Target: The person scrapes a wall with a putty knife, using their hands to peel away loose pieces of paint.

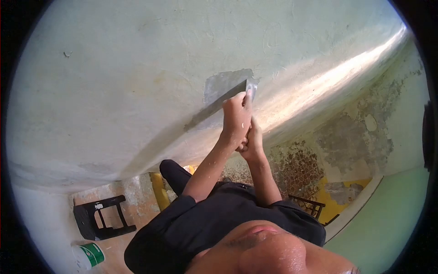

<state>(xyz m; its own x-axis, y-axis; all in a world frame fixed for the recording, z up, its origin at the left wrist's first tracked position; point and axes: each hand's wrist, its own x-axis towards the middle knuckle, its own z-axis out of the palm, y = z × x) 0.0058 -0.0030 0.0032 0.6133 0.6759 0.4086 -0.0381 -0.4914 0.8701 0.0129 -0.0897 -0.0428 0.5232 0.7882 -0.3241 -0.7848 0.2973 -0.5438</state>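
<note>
My left hand (pixel 236 116) is closed around a flat grey metal scraper (pixel 252 86), its blade edge against or very close to the pale wall (pixel 137 59). Under it, my right hand (pixel 250 139) has its fingers curled beside the left palm; what they grip is hidden. A darker grey patch (pixel 223 84) on the wall lies just behind the blade, and a long shadow runs down-left from there. Pale specks dot my left hand and forearm.
A black stool (pixel 84 221) and a white bucket with a green label (pixel 93 255) are at lower left. Peeling, stained wall (pixel 351 141) is on the right. A dark wooden frame (pixel 315 205) appears beside my right shoulder.
</note>
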